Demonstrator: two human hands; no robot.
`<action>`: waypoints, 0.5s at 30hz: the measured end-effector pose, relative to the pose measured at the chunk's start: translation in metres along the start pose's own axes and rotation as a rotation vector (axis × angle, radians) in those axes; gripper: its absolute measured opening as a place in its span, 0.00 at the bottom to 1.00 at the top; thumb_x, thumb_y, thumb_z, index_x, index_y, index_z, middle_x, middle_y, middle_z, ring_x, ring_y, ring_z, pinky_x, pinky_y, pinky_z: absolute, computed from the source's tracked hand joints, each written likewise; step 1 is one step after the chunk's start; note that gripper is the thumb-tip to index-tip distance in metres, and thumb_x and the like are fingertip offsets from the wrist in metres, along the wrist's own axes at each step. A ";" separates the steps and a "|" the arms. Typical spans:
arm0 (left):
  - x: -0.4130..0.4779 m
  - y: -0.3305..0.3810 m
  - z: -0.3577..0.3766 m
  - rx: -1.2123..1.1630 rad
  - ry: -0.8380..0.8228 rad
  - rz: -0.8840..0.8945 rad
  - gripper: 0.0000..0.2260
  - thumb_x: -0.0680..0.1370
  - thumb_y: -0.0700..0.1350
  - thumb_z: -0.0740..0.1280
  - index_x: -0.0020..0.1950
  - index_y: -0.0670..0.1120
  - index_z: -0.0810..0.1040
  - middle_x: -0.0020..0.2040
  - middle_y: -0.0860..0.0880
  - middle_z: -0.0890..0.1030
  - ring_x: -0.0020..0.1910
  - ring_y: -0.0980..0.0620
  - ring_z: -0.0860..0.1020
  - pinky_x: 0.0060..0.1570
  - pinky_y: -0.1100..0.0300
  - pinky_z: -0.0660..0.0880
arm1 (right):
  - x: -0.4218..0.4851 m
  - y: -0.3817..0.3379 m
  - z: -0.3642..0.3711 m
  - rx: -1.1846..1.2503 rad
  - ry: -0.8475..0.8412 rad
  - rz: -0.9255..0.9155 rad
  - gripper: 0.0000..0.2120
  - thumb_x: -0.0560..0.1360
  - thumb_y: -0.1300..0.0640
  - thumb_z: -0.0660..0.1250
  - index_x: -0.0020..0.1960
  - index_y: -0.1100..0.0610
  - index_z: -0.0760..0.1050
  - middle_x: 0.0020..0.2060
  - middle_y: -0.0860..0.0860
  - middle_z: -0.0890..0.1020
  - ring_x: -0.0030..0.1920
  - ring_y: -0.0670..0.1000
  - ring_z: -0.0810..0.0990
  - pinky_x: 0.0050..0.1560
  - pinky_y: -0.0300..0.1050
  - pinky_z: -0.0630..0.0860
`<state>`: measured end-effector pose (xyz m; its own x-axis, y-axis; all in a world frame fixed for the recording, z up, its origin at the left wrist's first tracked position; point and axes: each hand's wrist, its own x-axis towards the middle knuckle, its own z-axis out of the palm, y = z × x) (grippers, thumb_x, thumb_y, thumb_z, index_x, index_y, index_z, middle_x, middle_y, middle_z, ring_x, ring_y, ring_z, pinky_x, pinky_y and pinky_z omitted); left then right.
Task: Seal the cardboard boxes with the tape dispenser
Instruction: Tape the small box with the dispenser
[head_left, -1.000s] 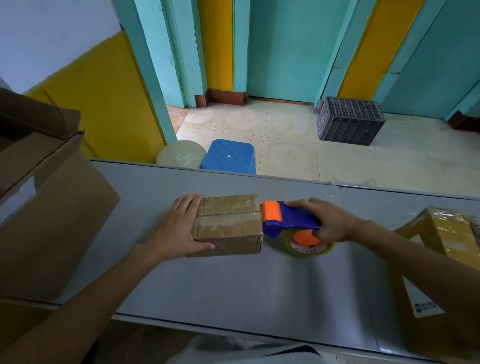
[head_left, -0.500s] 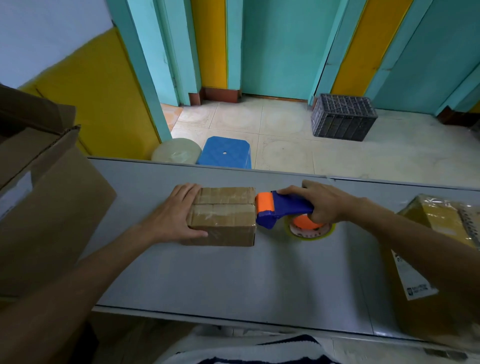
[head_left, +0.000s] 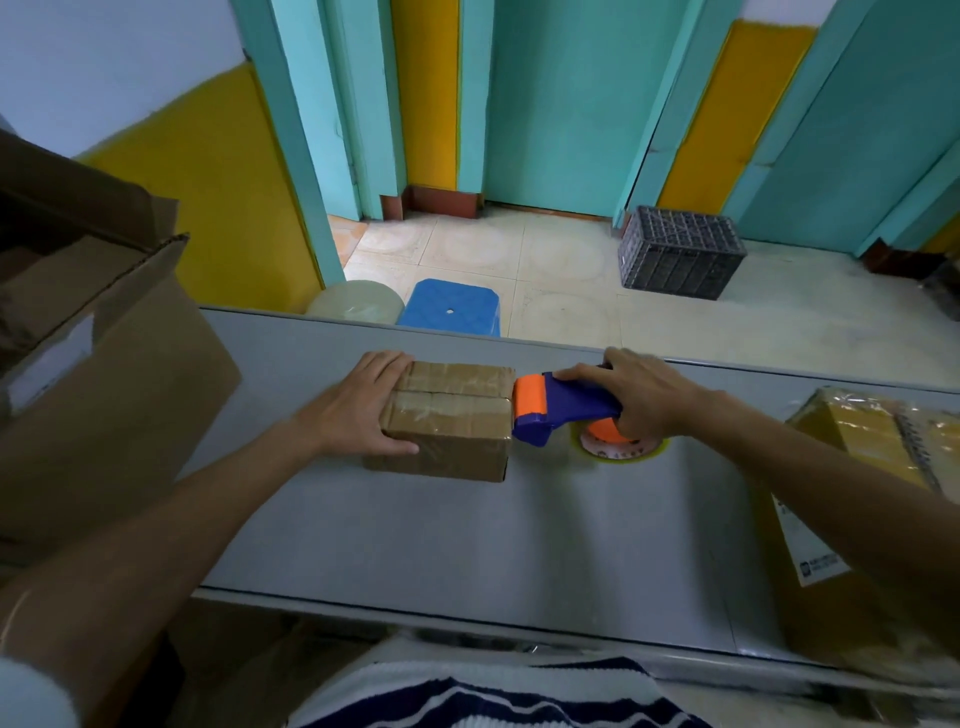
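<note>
A small brown cardboard box (head_left: 457, 415) with clear tape along its top seam lies on the grey table (head_left: 467, 545). My left hand (head_left: 358, 410) holds its left end, fingers over the top and thumb along the front face. My right hand (head_left: 639, 397) grips the handle of a blue and orange tape dispenser (head_left: 556, 408). The dispenser's orange head touches the box's right end, and its tape roll (head_left: 618, 444) sits just above the table.
A large open cardboard box (head_left: 104, 364) stands at the table's left end. A yellowish taped parcel (head_left: 872, 441) with a white label lies at the right. Beyond the far edge are a blue stool (head_left: 452, 306), a pale round stool (head_left: 358, 301) and a dark crate (head_left: 680, 252).
The box, both hands and the dispenser keep the same positions relative to each other. Only the camera view has shifted slightly.
</note>
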<state>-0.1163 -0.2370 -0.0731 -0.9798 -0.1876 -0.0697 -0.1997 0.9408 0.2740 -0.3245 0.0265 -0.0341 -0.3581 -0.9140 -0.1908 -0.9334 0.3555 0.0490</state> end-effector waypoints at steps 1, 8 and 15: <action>0.001 -0.001 -0.001 0.012 -0.006 0.006 0.49 0.64 0.61 0.74 0.75 0.44 0.52 0.72 0.45 0.57 0.71 0.49 0.56 0.70 0.53 0.59 | 0.001 0.000 -0.002 -0.019 0.009 -0.001 0.33 0.74 0.46 0.65 0.74 0.41 0.53 0.50 0.53 0.70 0.45 0.49 0.64 0.44 0.42 0.62; 0.006 -0.006 -0.001 0.042 -0.051 0.015 0.51 0.62 0.66 0.72 0.75 0.45 0.52 0.71 0.46 0.57 0.70 0.50 0.57 0.70 0.51 0.61 | 0.000 -0.003 0.003 -0.086 0.049 0.001 0.36 0.72 0.39 0.66 0.74 0.41 0.52 0.52 0.55 0.71 0.49 0.53 0.70 0.46 0.44 0.65; 0.010 -0.010 -0.009 0.278 -0.089 0.066 0.56 0.57 0.78 0.54 0.75 0.45 0.52 0.73 0.46 0.59 0.71 0.49 0.58 0.72 0.53 0.53 | -0.007 -0.008 0.012 0.055 0.034 0.084 0.34 0.73 0.50 0.65 0.74 0.41 0.53 0.49 0.52 0.69 0.46 0.51 0.69 0.45 0.44 0.67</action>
<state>-0.1244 -0.2504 -0.0677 -0.9829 -0.1096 -0.1478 -0.1121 0.9937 0.0082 -0.3143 0.0318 -0.0448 -0.4364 -0.8864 -0.1546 -0.8978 0.4404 0.0093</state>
